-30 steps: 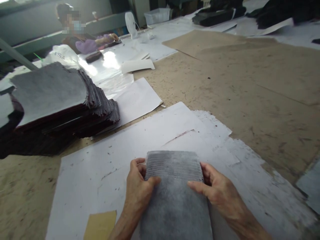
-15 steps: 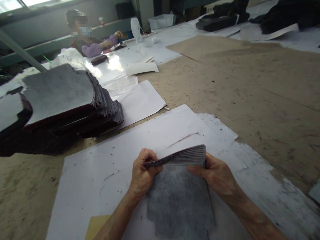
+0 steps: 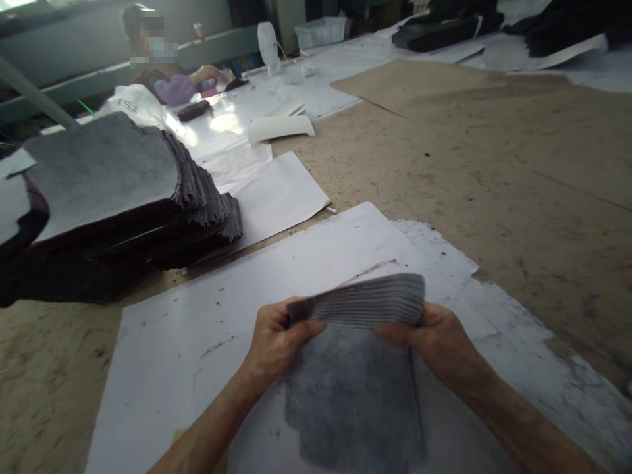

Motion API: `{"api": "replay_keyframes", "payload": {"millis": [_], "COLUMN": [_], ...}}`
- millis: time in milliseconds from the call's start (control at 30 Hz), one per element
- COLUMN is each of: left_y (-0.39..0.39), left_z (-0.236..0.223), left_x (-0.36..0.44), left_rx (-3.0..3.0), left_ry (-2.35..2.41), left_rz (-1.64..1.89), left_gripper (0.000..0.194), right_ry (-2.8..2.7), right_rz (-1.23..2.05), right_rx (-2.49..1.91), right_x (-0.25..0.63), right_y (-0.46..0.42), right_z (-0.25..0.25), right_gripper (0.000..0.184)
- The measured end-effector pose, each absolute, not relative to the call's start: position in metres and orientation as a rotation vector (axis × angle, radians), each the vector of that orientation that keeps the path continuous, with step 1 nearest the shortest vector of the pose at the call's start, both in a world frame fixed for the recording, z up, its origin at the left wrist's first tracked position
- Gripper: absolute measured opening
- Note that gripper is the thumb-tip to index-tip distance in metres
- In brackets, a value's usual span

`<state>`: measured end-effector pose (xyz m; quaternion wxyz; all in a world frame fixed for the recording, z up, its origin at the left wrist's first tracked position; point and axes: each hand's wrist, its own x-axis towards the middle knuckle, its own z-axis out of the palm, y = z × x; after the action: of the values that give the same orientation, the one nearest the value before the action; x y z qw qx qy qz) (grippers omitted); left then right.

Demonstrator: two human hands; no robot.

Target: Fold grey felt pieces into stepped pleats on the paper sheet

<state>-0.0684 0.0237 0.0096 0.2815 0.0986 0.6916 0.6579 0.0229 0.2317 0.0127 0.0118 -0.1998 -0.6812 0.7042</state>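
Observation:
Between my two hands is a stack of grey fabric pieces (image 3: pixel 353 388), its far edge raised and fanned so that many thin layers show. My left hand (image 3: pixel 281 336) is closed on the left end of that edge, thumb on top. At the right end my right hand (image 3: pixel 427 336) pinches the same stack, thumb on the upper face and fingers behind. The near part of the stack slopes down toward me over white paper sheets (image 3: pixel 207 329). Fingers behind the layers are hidden.
A tall pile of grey-topped, dark-sided fabric pieces (image 3: pixel 103 171) stands at the left. Across the table (image 3: pixel 469 145) a person (image 3: pixel 172 85) sits near a small white fan (image 3: pixel 269 46). Dark fabric bundles (image 3: pixel 439 29) and a plastic bin (image 3: pixel 320 33) lie at the back.
The raised edge of the stack has fanned wider, showing more layers toward me. My hands have moved slightly apart. The person opposite has shifted their hands.

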Motion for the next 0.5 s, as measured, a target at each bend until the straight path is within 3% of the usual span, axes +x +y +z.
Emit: {"api": "replay_keyframes", "payload": {"millis": [67,167,267,367,433,500], "left_y": [0.015,0.011,0.021,0.031,0.03,0.023], "left_z": [0.009,0.005,0.005,0.007,0.007,0.006], "left_x": [-0.055,-0.049,-0.065,-0.08,-0.08,-0.072], "left_rx": [0.464,0.301,0.026,-0.083,-0.07,0.15], "left_ry": [1.939,1.848,1.696,1.634,1.701,1.855], "left_rz": [1.795,1.874,1.75,1.667,1.682,1.701], "left_gripper": [0.013,0.02,0.032,0.024,0.017,0.013], "right_ry": [-2.2,-2.179,-2.285,-2.274,-2.249,-2.306], "right_rz": [1.883,1.674,1.926,2.345,2.445,2.247], "right_rx": [-0.248,0.118,-0.286,-0.716,-0.693,-0.392], "right_x": [0.033,0.039,0.022,0.003,0.001,0.01], "right_y": [0.228,0.222,0.225,0.233,0.236,0.236], "right_z": [0.009,0.001,0.001,0.009,0.011,0.01], "right_gripper": [0.01,0.018,0.015,0.037,0.039,0.024]}}
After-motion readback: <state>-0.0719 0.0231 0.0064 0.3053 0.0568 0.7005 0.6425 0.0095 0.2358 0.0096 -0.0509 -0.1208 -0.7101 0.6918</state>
